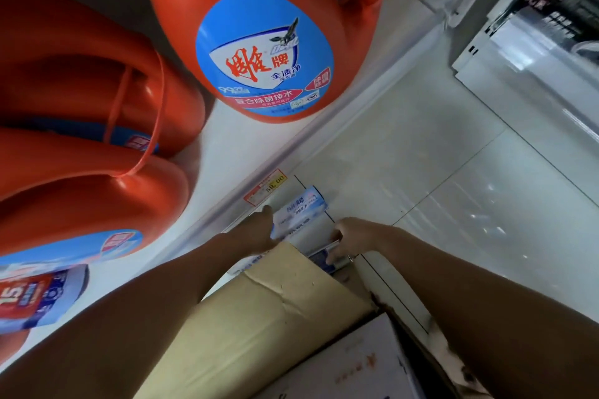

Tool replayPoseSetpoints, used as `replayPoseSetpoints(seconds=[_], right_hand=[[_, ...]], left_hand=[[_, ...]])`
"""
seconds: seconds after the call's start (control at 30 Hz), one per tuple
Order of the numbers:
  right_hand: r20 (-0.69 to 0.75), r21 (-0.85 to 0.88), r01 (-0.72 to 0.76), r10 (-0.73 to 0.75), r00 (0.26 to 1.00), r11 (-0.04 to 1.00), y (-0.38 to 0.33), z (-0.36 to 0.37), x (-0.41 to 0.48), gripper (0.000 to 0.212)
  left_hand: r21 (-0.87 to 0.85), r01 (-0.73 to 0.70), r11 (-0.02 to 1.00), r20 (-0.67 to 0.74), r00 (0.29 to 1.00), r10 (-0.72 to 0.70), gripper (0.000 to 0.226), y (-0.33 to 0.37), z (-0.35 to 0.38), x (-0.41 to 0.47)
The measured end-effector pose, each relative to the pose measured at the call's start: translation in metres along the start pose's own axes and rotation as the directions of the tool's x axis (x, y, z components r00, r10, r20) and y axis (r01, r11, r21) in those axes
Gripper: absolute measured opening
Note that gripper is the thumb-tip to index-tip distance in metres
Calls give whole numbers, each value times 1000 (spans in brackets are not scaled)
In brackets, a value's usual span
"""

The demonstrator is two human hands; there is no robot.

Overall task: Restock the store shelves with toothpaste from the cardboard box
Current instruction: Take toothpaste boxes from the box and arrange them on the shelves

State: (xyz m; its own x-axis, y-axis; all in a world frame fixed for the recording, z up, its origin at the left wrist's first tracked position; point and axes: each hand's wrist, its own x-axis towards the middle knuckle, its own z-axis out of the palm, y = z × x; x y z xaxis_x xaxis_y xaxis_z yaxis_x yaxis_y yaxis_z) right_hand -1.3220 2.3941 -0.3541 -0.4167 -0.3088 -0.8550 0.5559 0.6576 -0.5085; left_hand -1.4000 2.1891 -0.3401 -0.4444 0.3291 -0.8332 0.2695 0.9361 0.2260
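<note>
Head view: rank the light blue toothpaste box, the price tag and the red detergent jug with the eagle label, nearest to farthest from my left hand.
1. light blue toothpaste box, in the left hand.
2. price tag, on the shelf edge just beyond.
3. red detergent jug, far up the shelf.

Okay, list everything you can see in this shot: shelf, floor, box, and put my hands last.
orange plastic detergent jugs: at least three, orange with blue labels, on the shelf
white metal shelf: one, white, running diagonally
price tag: one, red and yellow, on the shelf edge
light blue toothpaste carton: one, blue and white, below the price tag
dark blue carton: one, beside the box flap
brown cardboard box: one, open, bottom centre
tiled floor: pale grey, right
left hand: holds the light blue carton's near end
right hand: grips the dark blue carton
</note>
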Motion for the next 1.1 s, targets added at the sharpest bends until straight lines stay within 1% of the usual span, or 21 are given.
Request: replayPoseSetpoints(seconds=[0.07, 0.1, 0.17, 0.2, 0.27, 0.3, 0.4, 0.43, 0.5, 0.53, 0.57, 0.63, 0.7, 0.73, 0.8, 0.83, 0.87, 0.93, 0.97, 1.0, 1.1], right_hand=[[42, -16, -28, 28, 999, 999, -3, -1, -6, 38], [39, 4, -32, 32, 999, 999, -5, -3, -11, 38], [24, 125, -30, 27, 999, 992, -7, -7, -25, 31], [16, 227, -30, 27, 1000, 973, -9, -11, -35, 27], [-46, 423, -19, 42, 998, 906, -13, -21, -61, 30], [-92, 484, 1, 50, 994, 875, -16, -27, -76, 35], [-227, 581, 124, 14, 974, 805, -34, -49, -130, 44], [-274, 597, 178, -10, 962, 782, -41, -57, -150, 41], [-391, 627, 276, -12, 920, 729, -59, -70, -191, 14], [-460, 643, 321, 16, 888, 696, -67, -76, -210, 11], [-527, 656, 372, 44, 849, 657, -74, -82, -229, 14], [-609, 656, 469, 48, 792, 592, -86, -91, -268, 9], [-662, 627, 556, -3, 749, 545, -98, -95, -309, 10], [-678, 631, 582, 1, 735, 513, -102, -95, -328, 8], [-705, 634, 624, 11, 709, 457, -112, -96, -365, 10], [-716, 633, 641, 14, 698, 435, -118, -95, -384, 12], [-730, 625, 656, 18, 683, 423, -121, -93, -400, 10], [-766, 581, 677, 23, 642, 453, -127, -87, -434, 10], [-780, 554, 683, 11, 625, 477, -130, -82, -450, 12], [-788, 536, 685, 2, 615, 493, -134, -77, -466, 14], [-798, 524, 684, 12, 603, 508, -145, -61, -507, 15]], left_hand=[[-18, 9, 1000, 14, 1000, -9, 58, 3, -4, -6], [-15, 1, 1000, 19, 1000, 0, 58, 6, -7, -12], [-37, -34, 999, 22, 999, 34, 61, 15, -18, -26], [-59, -61, 996, 16, 998, 62, 62, 22, -25, -36], [-87, -109, 990, -12, 994, 109, 60, 38, -41, -60], [-96, -133, 986, -35, 991, 131, 57, 47, -49, -73], [-175, -190, 966, -128, 977, 169, 56, 73, -78, -114], [-171, -210, 963, -160, 970, 183, 57, 82, -90, -129], [-65, -216, 974, -239, 951, 195, 59, 101, -115, -164], [14, -209, 978, -288, 936, 204, 61, 110, -128, -181], [80, -191, 978, -335, 919, 207, 62, 118, -139, -200], [123, -173, 977, -427, 880, 209, 62, 132, -159, -237], [67, -195, 979, -507, 838, 202, 54, 144, -174, -276], [16, -219, 976, -544, 816, 192, 50, 151, -180, -296], [-170, -266, 949, -608, 786, 111, 50, 163, -184, -337], [-302, -301, 905, -618, 784, 54, 53, 168, -183, -357], [-443, -357, 822, -618, 786, 9, 55, 172, -180, -376], [-682, -441, 584, -586, 807, -76, 52, 177, -170, -412], [-759, -450, 470, -557, 823, -111, 50, 178, -163, -429], [-800, -460, 385, -540, 832, -128, 49, 179, -155, -444], [-847, -491, 206, -525, 833, -174, 38, 181, -130, -489]])
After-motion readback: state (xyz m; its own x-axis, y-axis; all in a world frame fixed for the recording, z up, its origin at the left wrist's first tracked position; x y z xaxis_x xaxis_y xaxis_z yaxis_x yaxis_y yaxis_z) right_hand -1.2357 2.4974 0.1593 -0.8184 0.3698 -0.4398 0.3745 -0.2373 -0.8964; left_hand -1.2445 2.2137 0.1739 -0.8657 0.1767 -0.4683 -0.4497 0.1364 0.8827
